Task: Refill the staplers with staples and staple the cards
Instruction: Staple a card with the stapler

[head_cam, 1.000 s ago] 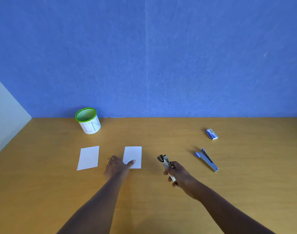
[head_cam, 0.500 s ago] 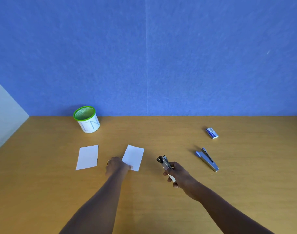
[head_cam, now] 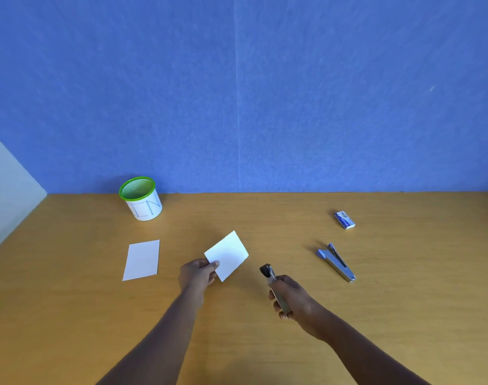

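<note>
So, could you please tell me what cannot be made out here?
In the head view:
- Silver stapler: rear hidden by right hand; staple load unseen.
- White card pinched by left hand: underside hidden.
- Green-rimmed mesh cup: bottom hidden by its wall.
- Small blue staple box: print too small.

One head-worn wide view looks forward and down across the desk (head_cam: 70, 315); blue wall (head_cam: 237, 93) beyond.

1. The left hand (head_cam: 198, 275) reaches forward on a bare forearm, its thumb and curled fingers pinching the near corner of a white card (head_cam: 229, 255).
2. The right hand (head_cam: 288, 295), just to the right of it, wraps its fingers round a stapler (head_cam: 266, 271).
</note>
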The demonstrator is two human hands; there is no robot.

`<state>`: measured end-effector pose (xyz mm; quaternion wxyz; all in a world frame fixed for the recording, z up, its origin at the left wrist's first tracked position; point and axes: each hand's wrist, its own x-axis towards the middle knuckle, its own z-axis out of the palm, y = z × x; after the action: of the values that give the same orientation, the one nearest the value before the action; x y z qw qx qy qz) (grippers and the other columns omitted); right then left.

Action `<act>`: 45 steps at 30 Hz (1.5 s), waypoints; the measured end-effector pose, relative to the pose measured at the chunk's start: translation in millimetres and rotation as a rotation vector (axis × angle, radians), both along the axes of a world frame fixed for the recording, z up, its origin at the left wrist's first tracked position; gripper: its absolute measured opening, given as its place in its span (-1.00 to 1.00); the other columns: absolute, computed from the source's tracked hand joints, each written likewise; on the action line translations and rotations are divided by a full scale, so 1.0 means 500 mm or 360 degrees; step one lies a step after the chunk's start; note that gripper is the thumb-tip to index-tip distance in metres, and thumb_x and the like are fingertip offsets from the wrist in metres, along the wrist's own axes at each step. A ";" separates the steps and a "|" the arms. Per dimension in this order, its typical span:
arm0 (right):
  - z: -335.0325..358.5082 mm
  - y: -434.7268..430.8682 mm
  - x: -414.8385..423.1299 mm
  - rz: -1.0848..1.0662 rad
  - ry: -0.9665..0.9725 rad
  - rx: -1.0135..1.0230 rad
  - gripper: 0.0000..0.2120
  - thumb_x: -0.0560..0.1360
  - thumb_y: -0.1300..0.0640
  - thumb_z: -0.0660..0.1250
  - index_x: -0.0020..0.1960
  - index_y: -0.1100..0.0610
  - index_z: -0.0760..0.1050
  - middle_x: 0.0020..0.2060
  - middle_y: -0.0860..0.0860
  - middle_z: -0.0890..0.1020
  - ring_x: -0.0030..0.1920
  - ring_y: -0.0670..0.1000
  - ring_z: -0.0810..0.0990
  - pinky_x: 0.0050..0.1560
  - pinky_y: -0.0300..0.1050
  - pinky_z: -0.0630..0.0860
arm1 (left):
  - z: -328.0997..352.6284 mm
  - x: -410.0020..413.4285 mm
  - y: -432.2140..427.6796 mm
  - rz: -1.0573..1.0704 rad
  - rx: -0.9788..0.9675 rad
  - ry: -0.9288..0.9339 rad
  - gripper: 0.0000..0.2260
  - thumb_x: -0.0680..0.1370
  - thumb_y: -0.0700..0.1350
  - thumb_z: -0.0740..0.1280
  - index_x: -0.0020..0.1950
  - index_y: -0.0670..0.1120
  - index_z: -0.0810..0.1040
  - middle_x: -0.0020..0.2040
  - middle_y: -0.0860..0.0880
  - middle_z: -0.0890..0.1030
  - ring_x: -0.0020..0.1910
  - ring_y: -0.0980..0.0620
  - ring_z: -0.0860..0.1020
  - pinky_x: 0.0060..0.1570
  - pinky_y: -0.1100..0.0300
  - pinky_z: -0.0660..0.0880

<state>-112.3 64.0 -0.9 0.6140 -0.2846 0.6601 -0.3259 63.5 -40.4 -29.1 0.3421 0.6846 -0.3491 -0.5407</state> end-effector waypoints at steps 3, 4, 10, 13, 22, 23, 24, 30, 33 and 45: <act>-0.002 0.009 0.001 -0.0018 -0.0053 -0.0080 -0.61 0.55 -0.16 0.13 0.15 0.13 0.42 -0.33 -0.01 0.38 -0.42 -0.09 0.32 -0.41 -0.24 0.27 | 0.024 -0.017 0.013 0.0081 -0.0034 0.0226 -0.93 0.46 -0.27 0.42 -0.08 -0.23 0.58 -0.25 -0.11 0.59 -0.22 -0.06 0.56 -0.38 0.32 0.56; -0.001 0.011 0.002 -0.0018 -0.0069 -0.0103 -0.58 0.55 -0.20 0.09 0.15 0.10 0.43 -0.35 -0.02 0.36 -0.43 -0.09 0.30 -0.41 -0.24 0.26 | 0.034 -0.024 0.017 0.0093 -0.0045 0.0302 -0.93 0.46 -0.28 0.41 -0.08 -0.22 0.57 -0.25 -0.10 0.59 -0.22 -0.05 0.56 -0.41 0.35 0.56; 0.016 0.019 0.005 -0.0055 -0.0217 -0.0195 -0.49 0.54 -0.28 -0.02 0.16 0.04 0.49 -0.38 -0.02 0.38 -0.45 -0.09 0.29 -0.40 -0.23 0.24 | 0.092 -0.061 0.033 0.0114 -0.0143 0.0551 -0.91 0.46 -0.29 0.40 -0.06 -0.22 0.56 -0.22 -0.09 0.59 -0.27 0.04 0.53 -0.44 0.40 0.54; 0.029 0.019 0.006 -0.0174 -0.0226 -0.0273 -0.51 0.54 -0.24 0.03 0.13 0.08 0.52 -0.27 0.00 0.50 -0.37 -0.08 0.39 -0.35 -0.23 0.30 | 0.114 -0.074 0.042 0.0091 -0.0200 0.0596 -0.91 0.45 -0.30 0.41 -0.07 -0.24 0.57 -0.22 -0.09 0.60 -0.27 0.04 0.55 -0.43 0.40 0.54; 0.063 0.020 -0.003 -0.0382 -0.0371 -0.0401 -0.63 0.51 -0.19 0.17 0.02 0.07 0.55 -0.03 -0.03 0.56 -0.13 -0.06 0.51 -0.21 -0.20 0.41 | 0.150 -0.092 0.071 -0.0039 -0.0348 0.0558 -0.96 0.43 -0.30 0.43 -0.17 -0.21 0.60 -0.23 -0.09 0.63 -0.28 0.02 0.56 -0.42 0.39 0.54; 0.067 0.019 -0.003 -0.0390 -0.0386 -0.0410 -0.63 0.51 -0.19 0.18 0.02 0.08 0.54 -0.05 -0.05 0.56 -0.11 -0.06 0.51 -0.19 -0.19 0.41 | 0.152 -0.094 0.074 -0.0058 -0.0365 0.0543 -0.96 0.42 -0.30 0.44 -0.18 -0.21 0.61 -0.24 -0.09 0.63 -0.29 0.02 0.56 -0.40 0.38 0.54; 0.070 0.019 -0.003 -0.0399 -0.0401 -0.0415 -0.63 0.50 -0.20 0.19 0.03 0.08 0.54 -0.08 -0.06 0.55 -0.10 -0.06 0.51 -0.18 -0.19 0.42 | 0.153 -0.095 0.077 -0.0076 -0.0381 0.0520 -0.96 0.41 -0.30 0.45 -0.17 -0.22 0.62 -0.25 -0.08 0.63 -0.29 0.02 0.56 -0.38 0.36 0.55; 0.082 0.012 -0.007 -0.0439 -0.0483 -0.0438 -0.54 0.47 -0.20 0.23 0.17 0.11 0.52 -0.11 -0.07 0.50 -0.07 -0.08 0.50 -0.12 -0.20 0.43 | 0.157 -0.098 0.083 -0.0205 -0.0470 0.0358 -0.87 0.38 -0.29 0.48 -0.10 -0.26 0.63 -0.23 -0.13 0.64 -0.33 0.00 0.52 -0.31 0.31 0.55; 0.084 0.011 -0.008 -0.0490 -0.0552 -0.0422 -0.67 0.45 -0.17 0.27 0.01 0.06 0.55 -0.21 -0.11 0.51 -0.09 -0.10 0.49 -0.15 -0.21 0.39 | 0.161 -0.099 0.085 -0.0255 -0.0491 0.0318 -0.86 0.38 -0.29 0.48 -0.09 -0.27 0.63 -0.25 -0.11 0.64 -0.37 0.02 0.50 -0.32 0.32 0.54; 0.092 0.013 0.000 -0.0546 -0.0707 -0.0435 -0.61 0.30 -0.15 0.36 0.07 -0.02 0.54 -0.30 -0.22 0.63 -0.15 -0.21 0.52 -0.08 -0.21 0.34 | 0.178 -0.109 0.097 -0.0473 -0.0526 0.0210 -0.94 0.38 -0.29 0.48 -0.23 -0.18 0.63 -0.44 0.07 0.60 -0.50 0.14 0.49 -0.32 0.33 0.50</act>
<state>-112.5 70.4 44.9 0.6353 -0.1708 0.4982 -0.5648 9.1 8.2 60.1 0.3882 0.5236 -0.5067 -0.5643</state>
